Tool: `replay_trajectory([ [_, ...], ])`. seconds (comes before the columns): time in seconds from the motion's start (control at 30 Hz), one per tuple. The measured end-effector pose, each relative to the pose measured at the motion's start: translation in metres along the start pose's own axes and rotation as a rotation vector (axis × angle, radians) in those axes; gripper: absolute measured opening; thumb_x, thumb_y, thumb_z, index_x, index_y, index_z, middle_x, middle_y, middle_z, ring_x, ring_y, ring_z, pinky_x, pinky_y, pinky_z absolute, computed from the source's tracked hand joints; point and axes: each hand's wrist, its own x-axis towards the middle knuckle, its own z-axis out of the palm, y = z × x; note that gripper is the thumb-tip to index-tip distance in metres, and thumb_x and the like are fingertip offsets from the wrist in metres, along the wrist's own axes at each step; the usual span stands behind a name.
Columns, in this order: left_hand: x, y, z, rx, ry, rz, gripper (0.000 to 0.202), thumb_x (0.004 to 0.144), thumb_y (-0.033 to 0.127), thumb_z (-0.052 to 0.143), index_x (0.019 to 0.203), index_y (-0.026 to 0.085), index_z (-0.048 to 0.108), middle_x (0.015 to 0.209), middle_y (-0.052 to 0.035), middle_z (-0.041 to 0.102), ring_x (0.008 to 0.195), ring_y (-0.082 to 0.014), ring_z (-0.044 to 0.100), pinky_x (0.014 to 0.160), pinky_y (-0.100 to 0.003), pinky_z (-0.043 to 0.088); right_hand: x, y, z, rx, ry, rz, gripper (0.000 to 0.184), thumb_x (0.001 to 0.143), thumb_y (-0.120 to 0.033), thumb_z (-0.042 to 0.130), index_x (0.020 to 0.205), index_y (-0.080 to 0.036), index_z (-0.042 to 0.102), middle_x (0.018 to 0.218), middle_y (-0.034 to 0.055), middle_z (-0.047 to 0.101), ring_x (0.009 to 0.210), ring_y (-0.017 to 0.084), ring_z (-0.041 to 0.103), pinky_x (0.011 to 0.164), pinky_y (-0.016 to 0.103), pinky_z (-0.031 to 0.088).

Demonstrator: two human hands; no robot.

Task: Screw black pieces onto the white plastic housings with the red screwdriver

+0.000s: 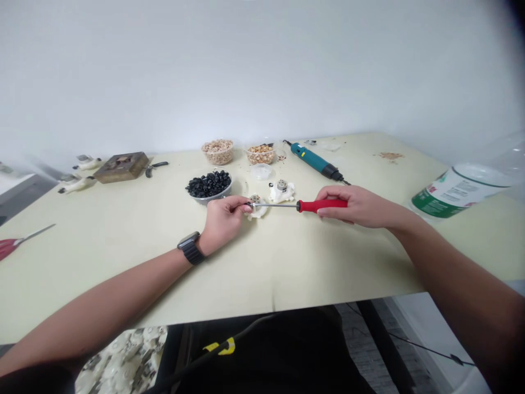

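My right hand (pixel 353 205) is wrapped round the red handle of a screwdriver (pixel 322 206), whose thin metal shaft points left. At the shaft's tip, my left hand (pixel 225 221) pinches a small black part (pixel 250 204). The tip appears to meet that part, though the exact contact is too small to tell. Behind the shaft lies a white plastic piece with a metal top (pixel 257 211). A similar white piece (pixel 282 191) sits just beyond it. Close behind my left hand stands a clear bowl of black parts (pixel 210 186).
Two clear tubs of small tan (pixel 217 151) and copper-coloured pieces (pixel 261 155) stand by the wall. A teal electric screwdriver (pixel 315 160) lies to their right. At far right is a large clear bottle (pixel 447 191); a metal block (pixel 122 166) and red-handled tool (pixel 18 243) are left.
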Motion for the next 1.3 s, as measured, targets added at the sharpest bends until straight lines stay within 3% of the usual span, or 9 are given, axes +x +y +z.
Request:
replay_trajectory([
  [0.13, 0.0009, -0.0008, 0.0001, -0.014, 0.007, -0.004, 0.018, 0.089, 0.014, 0.067, 0.085, 0.018, 0.084, 0.082, -0.0039, 0.084, 0.074, -0.0189, 0.077, 0.072, -0.027, 0.058, 0.0014, 0.0001, 0.0019, -0.051, -0.051, -0.05, 0.052, 0.104, -0.071, 0.053, 0.093, -0.023, 0.07, 0.087, 0.0035, 0.07, 0.074, 0.02, 0.059, 0.069, 0.034, 0.043],
  [0.3, 0.0002, -0.0005, 0.0012, 0.003, -0.004, -0.023, 0.018, 0.088, 0.014, 0.067, 0.087, 0.018, 0.085, 0.084, -0.0042, 0.084, 0.075, -0.0194, 0.077, 0.074, -0.028, 0.059, 0.0015, 0.0077, 0.0037, 0.01, 0.062, -0.058, 0.054, 0.079, -0.065, 0.088, 0.108, -0.027, 0.063, 0.1, 0.0028, 0.073, 0.076, 0.021, 0.064, 0.066, 0.032, 0.047],
  [0.4, -0.0009, 0.0004, 0.0014, 0.007, -0.01, -0.017, 0.019, 0.089, 0.014, 0.066, 0.087, 0.018, 0.085, 0.085, -0.0042, 0.084, 0.077, -0.02, 0.078, 0.076, -0.029, 0.059, 0.0016, 0.0054, 0.0022, 0.03, 0.026, -0.01, 0.045, 0.09, -0.069, 0.076, 0.1, -0.025, 0.068, 0.089, 0.0021, 0.071, 0.063, 0.017, 0.058, 0.06, 0.032, 0.043],
  [0.53, -0.0018, 0.0021, 0.0007, 0.015, -0.007, -0.004, 0.019, 0.089, 0.015, 0.066, 0.088, 0.019, 0.085, 0.085, -0.004, 0.085, 0.078, -0.0202, 0.078, 0.077, -0.03, 0.06, 0.0019, 0.0007, 0.0019, -0.026, -0.033, -0.031, 0.055, 0.104, -0.071, 0.051, 0.089, -0.022, 0.07, 0.082, 0.0034, 0.07, 0.064, 0.017, 0.057, 0.062, 0.033, 0.042],
  [0.7, -0.002, 0.004, 0.0001, 0.016, -0.018, -0.01, 0.019, 0.089, 0.015, 0.066, 0.087, 0.019, 0.085, 0.085, -0.004, 0.084, 0.078, -0.02, 0.078, 0.078, -0.03, 0.061, 0.0013, 0.0052, 0.0043, 0.015, 0.025, -0.041, 0.05, 0.08, -0.063, 0.088, 0.103, -0.026, 0.064, 0.09, 0.001, 0.071, 0.071, 0.019, 0.062, 0.062, 0.031, 0.045],
  [0.93, -0.0022, 0.0027, 0.0011, 0.005, -0.011, -0.007, 0.02, 0.088, 0.015, 0.066, 0.089, 0.018, 0.085, 0.086, -0.0051, 0.084, 0.077, -0.0203, 0.078, 0.074, -0.03, 0.058, 0.0025, 0.0006, 0.0042, 0.022, -0.034, -0.01, 0.046, 0.101, -0.067, 0.06, 0.096, -0.023, 0.073, 0.087, 0.004, 0.073, 0.068, 0.017, 0.06, 0.06, 0.032, 0.044],
  [1.1, -0.0024, 0.0024, 0.0007, 0.011, -0.011, -0.008, 0.019, 0.088, 0.016, 0.066, 0.088, 0.018, 0.085, 0.087, -0.0052, 0.085, 0.078, -0.0208, 0.078, 0.076, -0.031, 0.059, 0.0022, 0.0026, 0.0076, 0.078, 0.018, 0.003, 0.051, 0.075, -0.06, 0.091, 0.104, -0.027, 0.064, 0.088, 0.0002, 0.072, 0.066, 0.018, 0.063, 0.06, 0.032, 0.049],
  [1.2, -0.0035, 0.0031, 0.0002, 0.02, -0.005, 0.001, 0.02, 0.088, 0.015, 0.066, 0.089, 0.018, 0.086, 0.088, -0.005, 0.085, 0.078, -0.0202, 0.078, 0.075, -0.03, 0.059, 0.002, 0.0045, 0.0083, 0.18, -0.022, 0.035, 0.045, 0.084, -0.064, 0.084, 0.099, -0.025, 0.067, 0.083, 0.0014, 0.07, 0.06, 0.018, 0.063, 0.055, 0.032, 0.048],
  [1.3, -0.0051, 0.004, 0.0004, 0.03, -0.005, 0.009, 0.022, 0.088, 0.015, 0.065, 0.092, 0.018, 0.086, 0.089, -0.0048, 0.085, 0.077, -0.0196, 0.078, 0.074, -0.029, 0.059, 0.0023, 0.0023, 0.0069, 0.099, -0.024, 0.002, 0.046, 0.096, -0.068, 0.068, 0.092, -0.023, 0.073, 0.08, 0.0023, 0.069, 0.062, 0.016, 0.06, 0.058, 0.032, 0.045],
])
